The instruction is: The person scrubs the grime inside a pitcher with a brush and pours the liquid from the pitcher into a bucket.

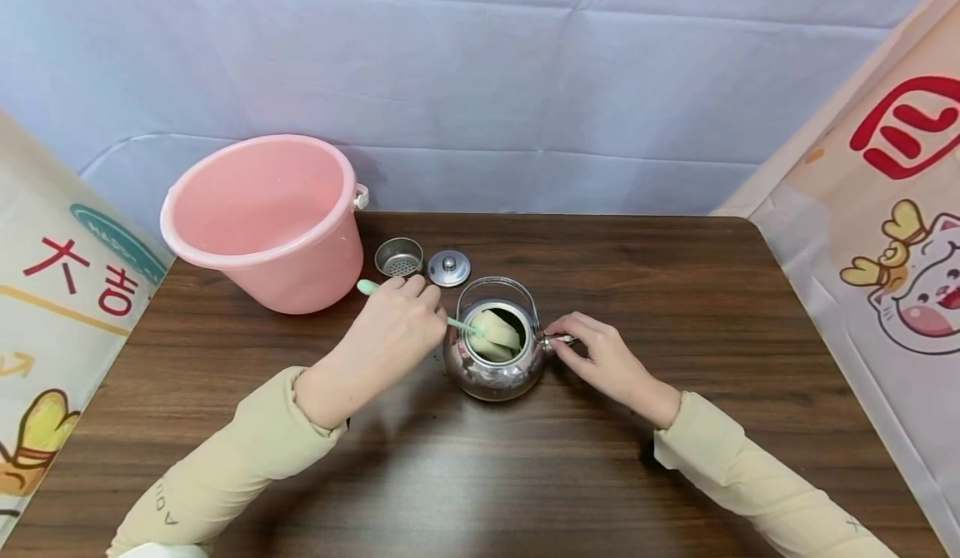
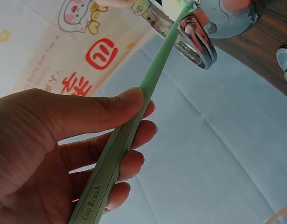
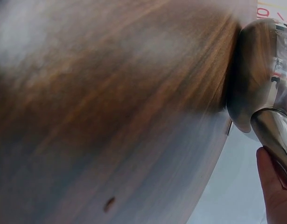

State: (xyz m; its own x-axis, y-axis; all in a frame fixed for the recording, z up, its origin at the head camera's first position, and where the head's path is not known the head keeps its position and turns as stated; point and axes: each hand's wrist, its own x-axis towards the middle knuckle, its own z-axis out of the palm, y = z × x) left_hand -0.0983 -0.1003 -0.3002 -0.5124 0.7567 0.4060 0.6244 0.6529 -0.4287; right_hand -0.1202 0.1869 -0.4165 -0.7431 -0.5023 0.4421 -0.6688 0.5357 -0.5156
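Note:
My left hand (image 1: 401, 321) grips the green handle of a cup brush (image 2: 106, 172), thumb on one side and fingers curled round the other. The brush's pale sponge head (image 1: 493, 333) sits in the round mouth of a shiny metal teapot (image 1: 495, 379). On the teapot's other side, my right hand (image 1: 600, 354) pinches the spout (image 3: 274, 133) between thumb and fingers. The hoop handle (image 1: 498, 281) stands raised over the far side of the mouth. How deep the sponge reaches inside is hidden.
A pink bucket (image 1: 315, 266) stands at the back left of the wooden table (image 1: 675, 291). Between it and the teapot lie a small metal strainer (image 1: 400, 258) and the metal lid (image 1: 448, 268). A pale cloth (image 1: 480, 100) hangs behind the table, with printed sheets at both sides.

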